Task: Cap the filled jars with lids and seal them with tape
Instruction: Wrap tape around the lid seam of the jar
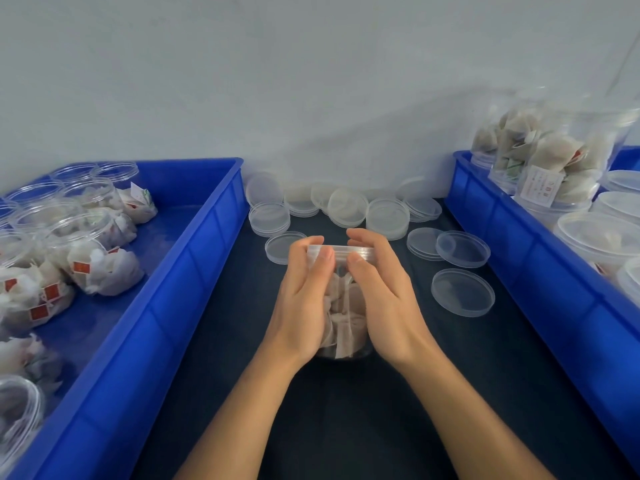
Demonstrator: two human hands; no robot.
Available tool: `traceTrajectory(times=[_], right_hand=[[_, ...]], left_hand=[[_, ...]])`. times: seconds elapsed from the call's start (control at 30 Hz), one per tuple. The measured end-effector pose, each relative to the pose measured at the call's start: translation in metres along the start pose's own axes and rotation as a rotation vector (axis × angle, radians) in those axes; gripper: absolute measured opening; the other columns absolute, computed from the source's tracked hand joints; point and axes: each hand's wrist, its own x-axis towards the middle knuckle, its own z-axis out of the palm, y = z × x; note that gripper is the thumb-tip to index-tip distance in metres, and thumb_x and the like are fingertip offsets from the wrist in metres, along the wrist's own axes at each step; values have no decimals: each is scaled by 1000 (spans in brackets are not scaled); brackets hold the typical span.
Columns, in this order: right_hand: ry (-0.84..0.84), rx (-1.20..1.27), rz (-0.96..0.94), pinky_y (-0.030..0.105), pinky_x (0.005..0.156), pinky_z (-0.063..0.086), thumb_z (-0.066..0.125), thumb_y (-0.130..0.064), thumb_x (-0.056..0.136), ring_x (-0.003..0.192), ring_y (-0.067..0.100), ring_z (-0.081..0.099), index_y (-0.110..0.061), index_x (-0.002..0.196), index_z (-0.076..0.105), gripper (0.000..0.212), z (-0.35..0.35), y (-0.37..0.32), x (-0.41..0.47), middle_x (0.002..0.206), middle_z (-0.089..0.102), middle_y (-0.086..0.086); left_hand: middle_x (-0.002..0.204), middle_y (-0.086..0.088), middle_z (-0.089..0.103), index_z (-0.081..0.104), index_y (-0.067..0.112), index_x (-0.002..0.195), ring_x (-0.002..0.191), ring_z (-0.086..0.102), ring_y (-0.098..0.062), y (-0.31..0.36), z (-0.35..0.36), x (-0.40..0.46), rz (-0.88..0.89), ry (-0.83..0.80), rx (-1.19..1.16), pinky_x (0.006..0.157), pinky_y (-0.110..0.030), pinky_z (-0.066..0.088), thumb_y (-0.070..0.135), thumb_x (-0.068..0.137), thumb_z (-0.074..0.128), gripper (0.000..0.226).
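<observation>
A clear plastic jar (344, 317) filled with white tea bags stands on the dark table between my hands. A clear lid (341, 251) sits on its mouth. My left hand (304, 299) wraps the jar's left side, fingers curled over the lid's rim and thumb on its front. My right hand (384, 292) grips the right side the same way. Loose clear lids (462, 292) lie around the jar, and stacks of lids (348, 207) stand along the wall. No tape is in view.
A blue bin (194, 258) at left holds several open jars of tea bags (93, 268) lying on their sides. A blue bin (519, 244) at right holds capped jars (602, 237) and a stacked filled jar (550, 157).
</observation>
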Motion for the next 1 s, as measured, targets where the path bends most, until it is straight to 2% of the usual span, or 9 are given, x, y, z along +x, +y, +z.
traceTrajectory(times=[0.13,0.33,0.43,0.5,0.6,0.7,0.87,1.0], right_hand=[[-6,-2,-7,49,111,46,40,-45,99,129,14,58,-43,141,54,44,-1,6,2,138,60,-11],[-13,-30,-38,48,115,42,36,-45,103,136,13,53,-41,146,53,46,-4,10,4,142,58,-14],[-20,-44,-59,45,111,46,42,-57,99,129,9,57,-41,147,50,51,-3,10,3,141,58,-14],[-19,-54,-69,44,107,50,47,-58,96,121,10,61,-42,145,50,52,-2,10,4,138,59,-12],[-7,-31,-78,42,103,51,48,-49,97,118,11,62,-42,140,53,44,-1,12,5,135,61,-12],[0,-7,-85,39,102,49,46,-43,98,120,11,61,-41,139,54,42,-1,15,5,134,61,-13],[-2,-7,-98,49,110,47,40,-35,100,130,16,57,-38,141,54,44,-2,17,6,136,60,-11],[-7,1,-103,48,110,47,37,-37,101,132,15,55,-36,142,55,45,-3,18,6,137,59,-14]], left_hand=[[110,6,72,51,34,140,116,70,-23,0,-1,1,8,-3,19,106,-58,55,72,91,50,62],[114,11,72,54,37,137,115,71,-15,-2,-1,3,-14,11,3,101,-47,58,75,88,51,62],[118,10,73,53,38,137,117,71,-14,-3,0,3,-5,5,-3,101,-44,56,76,88,50,61],[121,6,73,53,39,137,119,71,-18,-3,-1,2,-5,-5,-17,100,-44,57,74,89,50,59],[116,10,73,55,42,132,114,72,-15,-3,-1,2,-17,-24,-42,85,-28,61,73,88,50,54],[109,18,73,56,39,130,105,72,-5,-2,0,2,-11,-34,-55,80,-18,57,68,89,50,50],[107,11,72,59,33,126,102,72,-10,-3,1,2,-1,-18,-91,81,-27,60,52,100,48,34],[109,11,74,58,35,127,107,72,-14,-3,1,1,20,-2,-47,86,-33,61,64,92,50,46]])
